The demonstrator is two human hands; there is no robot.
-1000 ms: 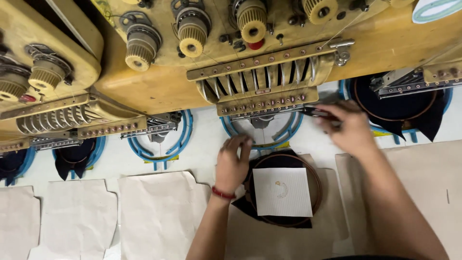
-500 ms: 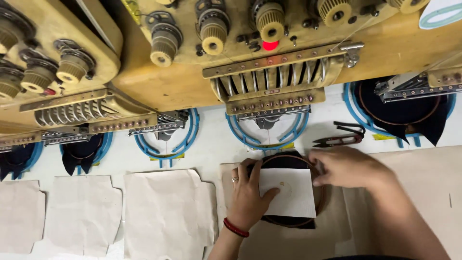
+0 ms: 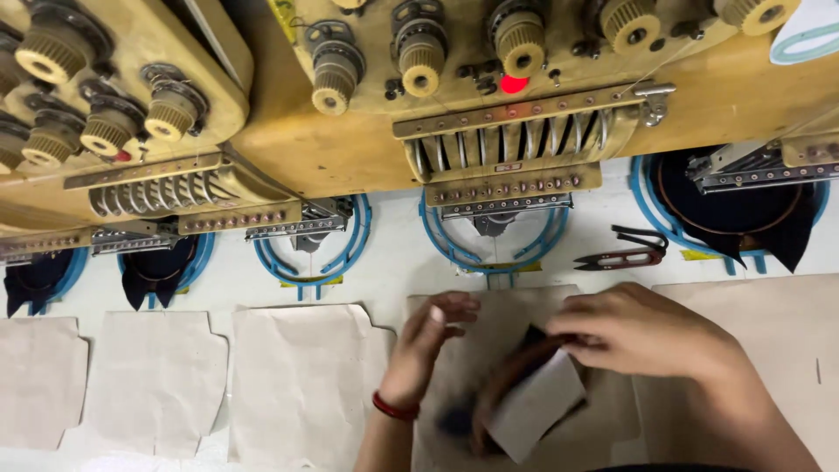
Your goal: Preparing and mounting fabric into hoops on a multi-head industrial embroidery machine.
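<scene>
Gripping the upper edge of a round hoop of dark fabric (image 3: 516, 385) with a pale backing sheet on it, the right hand (image 3: 642, 332) sits right of centre in the lower half of the frame, its fingers (image 3: 572, 343) closed over that edge. The hoop is tilted and motion-blurred, slanting down toward the lower centre, so its exact outline cannot be told. It lies below and to the left of the right fingertips, and just right of the left hand (image 3: 428, 345). The left hand is beside the hoop with fingers loosely curled and slightly apart; whether they touch the hoop I cannot tell. A red band (image 3: 393, 407) circles the left wrist.

Beneath both hands lies a beige cut sheet (image 3: 463, 315), one of several in a row along the lower frame on the white table (image 3: 393, 262). Red-handled thread snips (image 3: 625, 253) rest on the table above the right hand, well apart from it. Yellowed embroidery machine heads (image 3: 498, 131) fill the top of the frame.
</scene>
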